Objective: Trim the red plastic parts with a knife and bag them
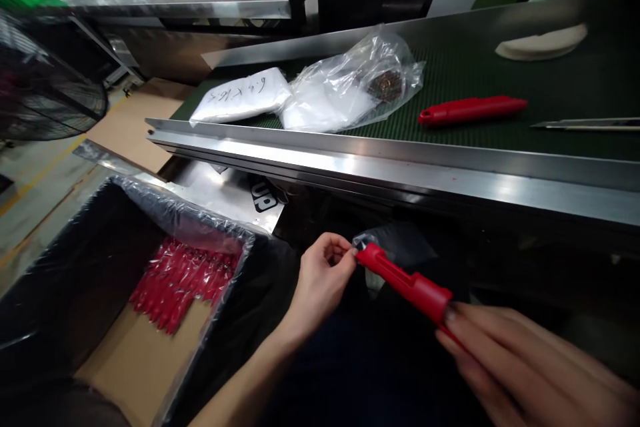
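My right hand (505,353) grips the near end of a long red plastic piece (405,283), shaped like a tool handle, with a slot along its side. Its far end points up and left, towards my left hand (325,273). The thumb and forefinger of my left hand are pinched at the edge of a small clear plastic bag (400,243), right by the red tip. The bag lies behind the red piece. Whether the tip is inside it, I cannot tell. On the green conveyor belt (480,77) rests a similar red piece (473,110).
A black-lined box (230,293) at the lower left holds several rows of bagged red pieces (185,280). On the belt are a white packet (245,93), an open clear bag (350,87), a pale curved pad (543,43) and a thin metal tool (590,124). A fan (45,80) stands left.
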`<state>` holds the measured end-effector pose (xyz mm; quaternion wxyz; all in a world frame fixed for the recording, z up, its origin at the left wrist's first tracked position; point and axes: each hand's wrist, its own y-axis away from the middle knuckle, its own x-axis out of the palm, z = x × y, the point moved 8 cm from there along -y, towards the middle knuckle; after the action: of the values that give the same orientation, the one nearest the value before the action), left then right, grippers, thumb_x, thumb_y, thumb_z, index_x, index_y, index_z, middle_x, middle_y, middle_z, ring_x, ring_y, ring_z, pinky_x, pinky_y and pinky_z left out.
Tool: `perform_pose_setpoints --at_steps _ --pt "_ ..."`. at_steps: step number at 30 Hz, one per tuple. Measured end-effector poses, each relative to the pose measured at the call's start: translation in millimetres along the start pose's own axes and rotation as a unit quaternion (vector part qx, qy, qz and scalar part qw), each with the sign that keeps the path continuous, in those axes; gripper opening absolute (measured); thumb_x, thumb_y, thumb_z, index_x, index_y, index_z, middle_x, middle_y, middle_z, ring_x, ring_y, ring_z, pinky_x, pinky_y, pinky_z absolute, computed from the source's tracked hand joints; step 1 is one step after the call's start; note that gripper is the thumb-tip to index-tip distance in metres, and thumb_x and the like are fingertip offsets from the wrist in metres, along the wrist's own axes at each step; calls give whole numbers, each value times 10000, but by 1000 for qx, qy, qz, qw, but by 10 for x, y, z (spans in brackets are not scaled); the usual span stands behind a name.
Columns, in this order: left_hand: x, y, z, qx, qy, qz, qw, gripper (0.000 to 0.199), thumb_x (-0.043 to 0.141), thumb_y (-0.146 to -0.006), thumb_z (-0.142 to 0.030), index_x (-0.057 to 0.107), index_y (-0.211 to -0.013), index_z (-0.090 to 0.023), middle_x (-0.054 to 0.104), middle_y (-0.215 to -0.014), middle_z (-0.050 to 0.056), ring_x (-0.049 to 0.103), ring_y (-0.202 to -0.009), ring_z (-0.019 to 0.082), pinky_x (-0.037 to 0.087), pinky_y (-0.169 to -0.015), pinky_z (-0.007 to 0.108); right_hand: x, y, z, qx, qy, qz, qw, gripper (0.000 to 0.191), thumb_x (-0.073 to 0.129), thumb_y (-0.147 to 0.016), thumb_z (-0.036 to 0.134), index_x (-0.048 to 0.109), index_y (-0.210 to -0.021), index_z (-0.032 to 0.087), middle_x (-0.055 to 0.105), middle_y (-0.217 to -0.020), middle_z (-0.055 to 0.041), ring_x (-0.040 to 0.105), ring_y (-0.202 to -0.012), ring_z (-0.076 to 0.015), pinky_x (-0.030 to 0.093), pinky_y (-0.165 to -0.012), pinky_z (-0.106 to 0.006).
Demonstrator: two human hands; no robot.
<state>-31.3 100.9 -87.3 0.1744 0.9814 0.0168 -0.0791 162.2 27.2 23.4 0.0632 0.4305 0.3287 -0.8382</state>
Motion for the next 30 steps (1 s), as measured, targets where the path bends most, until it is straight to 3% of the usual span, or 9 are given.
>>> perform_pose_setpoints --at_steps 4,9,14,17,20,23,25,26,30 --pt "75 154 -114 41 -31 8 999 127 561 -886 -270 637 -876 -170 648 -787 15 577 -700 125 451 -633 232 184 -19 15 -85 37 71 993 534 607 -863 126 505 -1384 182 690 -1090 -56 647 -953 -193 529 -857 -315" --pt "46 239 -236 127 -81 2 989 139 530 -923 -244 652 -893 -186 626 -865 34 574 -774 143 436 -689 258 295 80 7 -170 5 174 970 476 464 -874 96 532 -1346 108 642 -1226 -104 602 -1096 -248 547 -869 -382" --pt "56 328 -218 195 -86 7 977 162 508 -925 -185 669 -905 -193 614 -902 53 593 -811 156 469 -731 273 326 24 58 -159 -8 159 974 385 466 -896 86 565 -1267 97 673 -1138 -127 633 -1022 -244 559 -817 -400" --pt "18 405 -196 215 -73 -32 973 144 505 -927 -171 648 -931 -190 615 -906 54 597 -803 155 479 -721 275 281 -50 101 -86 8 36 996 318 607 -834 33 613 -1145 102 712 -957 -91 676 -861 -195 563 -766 -332" --pt "8 482 -173 226 -63 -67 970 109 524 -916 -152 622 -940 -193 617 -908 44 602 -823 154 486 -747 277 298 -35 -24 118 -33 -66 990 238 640 -853 92 648 -1080 162 726 -880 -32 699 -752 -138 577 -744 -237" --pt "0 529 -123 224 -55 -105 967 98 522 -914 -133 595 -932 -196 612 -900 36 597 -826 151 486 -751 276 559 172 -235 375 -239 -113 888 142 570 -933 245 655 -1030 187 733 -856 -36 709 -690 -149 587 -604 -215" --pt "1 541 -88 222 -51 -116 967 107 507 -919 -126 588 -917 -195 613 -888 33 597 -820 150 489 -756 278 793 265 -244 445 -378 -125 802 183 522 -960 301 642 -1018 175 732 -869 -64 715 -702 -186 589 -553 -252" --pt "6 543 -80 222 -49 -114 967 117 496 -922 -121 588 -919 -194 617 -890 34 600 -825 151 491 -765 281 855 261 -230 441 -398 -121 795 188 503 -969 292 636 -1032 175 730 -884 -70 717 -716 -192 592 -555 -262" --pt "2 552 -155 252 -41 -73 964 141 491 -914 -114 590 -976 -194 632 -930 51 605 -870 162 504 -796 303 742 86 -192 275 -246 -70 927 233 582 -901 156 667 -1096 250 708 -1009 -34 699 -852 -161 603 -727 -259"
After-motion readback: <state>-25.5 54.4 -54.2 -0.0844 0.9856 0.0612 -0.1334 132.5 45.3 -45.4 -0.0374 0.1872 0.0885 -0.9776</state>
